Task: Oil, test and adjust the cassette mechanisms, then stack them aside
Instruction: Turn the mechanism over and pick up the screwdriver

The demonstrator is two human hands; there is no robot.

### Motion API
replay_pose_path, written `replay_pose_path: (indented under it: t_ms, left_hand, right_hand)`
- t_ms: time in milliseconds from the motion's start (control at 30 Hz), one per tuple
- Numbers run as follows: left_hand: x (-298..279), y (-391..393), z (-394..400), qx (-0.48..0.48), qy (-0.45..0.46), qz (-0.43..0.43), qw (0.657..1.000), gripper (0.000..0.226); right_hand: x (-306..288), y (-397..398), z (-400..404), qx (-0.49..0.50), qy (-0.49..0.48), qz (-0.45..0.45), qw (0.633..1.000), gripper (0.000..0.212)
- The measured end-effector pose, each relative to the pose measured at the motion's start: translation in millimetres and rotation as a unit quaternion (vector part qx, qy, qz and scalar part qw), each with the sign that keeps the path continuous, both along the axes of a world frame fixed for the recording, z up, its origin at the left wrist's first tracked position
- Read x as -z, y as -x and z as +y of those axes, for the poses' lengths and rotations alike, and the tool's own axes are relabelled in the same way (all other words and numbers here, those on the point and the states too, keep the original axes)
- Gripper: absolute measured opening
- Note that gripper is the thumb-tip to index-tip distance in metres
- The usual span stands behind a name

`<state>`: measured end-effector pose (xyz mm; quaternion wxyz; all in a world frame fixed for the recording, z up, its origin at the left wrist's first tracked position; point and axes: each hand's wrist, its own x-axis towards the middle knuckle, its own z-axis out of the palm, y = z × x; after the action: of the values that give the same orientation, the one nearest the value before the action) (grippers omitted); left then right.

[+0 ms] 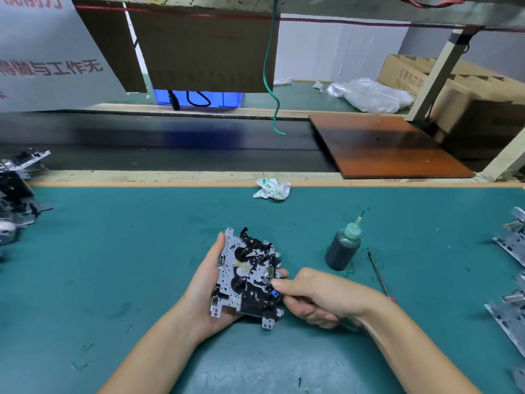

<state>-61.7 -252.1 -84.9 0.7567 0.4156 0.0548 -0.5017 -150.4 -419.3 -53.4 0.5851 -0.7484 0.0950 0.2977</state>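
Hands meet over the middle of the green surface, nearer its front edge. The left hand (pixel 207 282) cradles a cassette mechanism (pixel 248 277) from below, thumb curled up along the metal plate's left edge and fingertips showing past its right side, so this grip is grasping the mechanism. The mechanism is held face up, tilted slightly, above the surface rather than lying on it. The right hand (pixel 315 297) comes in from the right with its fingers curled; its thumb tip presses against a small metal part on the mechanism's right side, near a blue piece. Whether this grip also clasps some thin tool cannot be told.

Just right of the hands stands an oil bottle (pixel 344 245), dark with a pale green nozzle, leaning a little. Beside it lies a screwdriver (pixel 380 275), shaft pointing away from the person. More mechanisms (pixel 511 243) lie in a row along the right edge, and a heap of mechanisms (pixel 15 194) sits at the left edge. A crumpled wrapper (pixel 272 189) rests at the far edge.
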Motion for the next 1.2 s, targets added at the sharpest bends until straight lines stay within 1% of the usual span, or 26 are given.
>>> replay_pose_path:
  t_ms: [100, 233, 333, 433, 500, 567, 733, 800, 833, 867, 933, 967, 1067, 1100, 1167, 1200]
  left_hand:
    - [0, 0, 0, 0.0, 0.002, -0.001, 1.0, 0.076]
    - [0, 0, 2, 0.001, 0.002, 0.003, 1.0, 0.077]
    - [-1, 1, 6, -0.004, 0.01, 0.007, 1.0, 0.081]
    - [-5, 2, 11, -0.02, 0.048, 0.016, 0.999, 0.094]
    - [-8, 2, 13, -0.045, 0.079, 0.025, 0.996, 0.102]
    - [-9, 2, 14, -0.071, 0.104, 0.045, 0.991, 0.108]
    - [-8, 1, 13, -0.098, 0.142, 0.086, 0.981, 0.108]
    - [-6, 1, 13, -0.097, 0.142, 0.092, 0.981, 0.107]
    - [-5, 0, 13, -0.094, 0.139, 0.089, 0.982, 0.107]
    - [-4, 0, 13, -0.089, 0.136, 0.084, 0.983, 0.108]
    - [-3, 0, 14, -0.073, 0.126, 0.065, 0.987, 0.107]
    - [-3, 1, 13, -0.065, 0.119, 0.054, 0.989, 0.105]
    - [-4, 5, 12, -0.051, 0.105, 0.04, 0.992, 0.101]
    - [-5, 6, 11, -0.048, 0.104, 0.04, 0.993, 0.1]
    - [-5, 7, 10, -0.047, 0.103, 0.04, 0.993, 0.094]
    - [-5, 8, 9, -0.048, 0.103, 0.039, 0.993, 0.091]
  right_hand:
    - [-1, 0, -1, -0.009, -0.003, 0.003, 1.0, 0.062]
    - [0, 2, 1, -0.006, 0.008, -0.025, 1.0, 0.062]
    - [5, 5, 5, 0.028, 0.038, -0.071, 0.996, 0.061]
    - [7, 7, 3, 0.063, 0.053, -0.112, 0.99, 0.06]
    - [6, 7, -2, 0.109, 0.035, -0.134, 0.984, 0.053]
    - [9, 6, -5, 0.144, 0.039, -0.152, 0.977, 0.045]
    - [20, 1, 0, 0.19, 0.074, -0.172, 0.964, 0.037]
    - [23, 1, 3, 0.21, 0.112, -0.192, 0.952, 0.035]
    - [24, 1, 4, 0.218, 0.145, -0.216, 0.941, 0.033]
    - [25, 1, 6, 0.221, 0.199, -0.253, 0.921, 0.03]
    - [27, 2, 8, 0.223, 0.333, -0.348, 0.847, 0.022]
    - [26, 2, 9, 0.236, 0.356, -0.389, 0.816, 0.018]
    - [20, 3, 10, 0.265, 0.319, -0.485, 0.77, 0.024]
    - [17, 3, 9, 0.271, 0.321, -0.522, 0.742, 0.027]
    - [14, 4, 6, 0.298, 0.344, -0.595, 0.662, 0.025]
    - [12, 5, 3, 0.332, 0.359, -0.614, 0.62, 0.023]
